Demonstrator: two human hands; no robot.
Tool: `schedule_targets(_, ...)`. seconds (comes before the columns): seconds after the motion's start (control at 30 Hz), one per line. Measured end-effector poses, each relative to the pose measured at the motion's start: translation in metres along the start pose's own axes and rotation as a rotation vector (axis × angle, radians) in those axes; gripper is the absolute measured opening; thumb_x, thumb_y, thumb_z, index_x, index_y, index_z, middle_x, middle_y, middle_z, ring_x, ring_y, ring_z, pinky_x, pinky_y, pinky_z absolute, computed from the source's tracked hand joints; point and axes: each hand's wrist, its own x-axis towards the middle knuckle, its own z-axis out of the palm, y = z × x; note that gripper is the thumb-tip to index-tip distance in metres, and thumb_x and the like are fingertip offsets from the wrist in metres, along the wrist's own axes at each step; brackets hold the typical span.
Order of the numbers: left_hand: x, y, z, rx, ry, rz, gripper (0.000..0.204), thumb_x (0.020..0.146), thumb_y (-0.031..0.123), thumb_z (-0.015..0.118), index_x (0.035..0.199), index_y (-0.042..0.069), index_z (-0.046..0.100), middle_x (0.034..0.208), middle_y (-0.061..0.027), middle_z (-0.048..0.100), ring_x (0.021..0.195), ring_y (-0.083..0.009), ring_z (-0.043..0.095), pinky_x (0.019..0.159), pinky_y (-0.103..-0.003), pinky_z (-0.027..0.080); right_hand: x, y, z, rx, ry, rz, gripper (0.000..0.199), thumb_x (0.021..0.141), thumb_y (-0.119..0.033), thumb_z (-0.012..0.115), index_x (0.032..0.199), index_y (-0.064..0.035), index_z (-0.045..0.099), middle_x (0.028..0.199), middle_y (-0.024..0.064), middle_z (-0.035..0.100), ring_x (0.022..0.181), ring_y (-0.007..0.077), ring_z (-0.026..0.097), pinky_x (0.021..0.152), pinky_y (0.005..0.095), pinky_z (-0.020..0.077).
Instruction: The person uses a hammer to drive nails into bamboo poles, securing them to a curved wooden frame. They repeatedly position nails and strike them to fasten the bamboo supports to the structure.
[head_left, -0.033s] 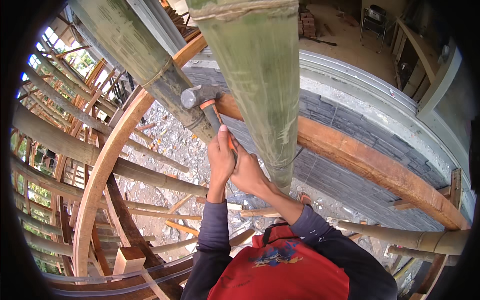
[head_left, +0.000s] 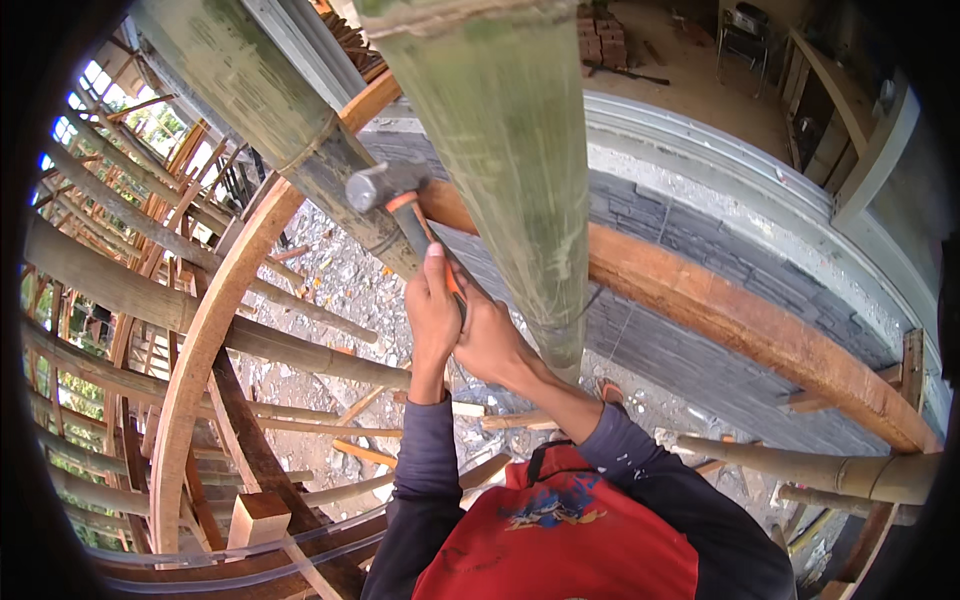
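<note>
A grey-headed hammer with a black-and-orange handle slants up-left from the left hand, which is clamped on it nearer the head; the right hand grips alongside, left of the thick green bamboo pole.

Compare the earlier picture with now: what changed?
The hammer shifted slightly left and up in view; the left hand and right hand went slightly left with it, though some of this may be camera movement. Nothing was let go: both hands keep their grip on it.
</note>
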Motion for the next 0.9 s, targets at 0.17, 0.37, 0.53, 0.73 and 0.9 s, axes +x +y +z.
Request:
schedule_targets(0.17,-0.020,0.053,-0.014,-0.193,0.110,0.309,0.044,0.096,0.037,0.036,0.080,-0.002,0.047,0.068,-0.0088,0.050,0.064,-0.0144,0.051,0.059,-0.027,0.042,0.008,-0.021,-0.002,0.099,-0.031,-0.208,0.050,0.067,-0.010,0.066,0.110,0.0055,0.045,0.081,0.0204,0.061,0.067,0.0373,0.062,0.053,0.0409,0.0490)
schedule_targets(0.37,-0.022,0.033,-0.012,0.001,0.098,0.603,0.035,0.089,0.032,0.048,0.075,0.000,0.050,0.065,-0.0096,0.051,0.059,-0.0192,0.052,0.058,-0.031,0.043,0.008,-0.010,0.004,0.176,0.014,-0.231,0.049,0.068,-0.013,0.068,0.109,0.0037,0.048,0.091,0.0218,0.062,0.075,0.0378,0.063,0.058,0.0391,0.0512)
schedule_targets(0.53,-0.003,-0.030,0.002,0.362,0.065,-0.046,0.050,0.095,0.036,0.040,0.070,-0.003,0.057,0.057,-0.0175,0.056,0.055,-0.0306,0.058,0.054,-0.037,0.042,-0.006,0.021,0.004,0.088,-0.145,0.303,0.061,0.072,-0.014,0.067,0.124,0.0045,0.042,0.107,0.0285,0.057,0.097,0.0414,0.058,0.080,0.0434,0.0472)
schedule_targets(0.73,-0.022,0.000,-0.008,0.197,0.116,0.078,0.043,0.095,0.029,0.040,0.071,-0.003,0.055,0.058,-0.0110,0.055,0.054,-0.0198,0.055,0.051,-0.032,0.041,-0.010,0.005,0.000,0.062,-0.176,0.101,0.056,0.068,-0.014,0.068,0.117,0.0051,0.046,0.091,0.0205,0.062,0.072,0.0391,0.062,0.059,0.0396,0.0510)
schedule_targets(0.9,-0.031,0.048,-0.025,-0.113,0.122,0.573,0.049,0.089,0.048,0.044,0.087,-0.001,0.042,0.076,-0.0086,0.042,0.069,-0.0176,0.047,0.065,-0.031,0.044,0.012,-0.011,0.003,0.034,-0.055,-0.393,0.046,0.062,-0.013,0.070,0.100,0.0017,0.050,0.074,0.0116,0.060,0.062,0.0301,0.063,0.050,0.0339,0.0499)
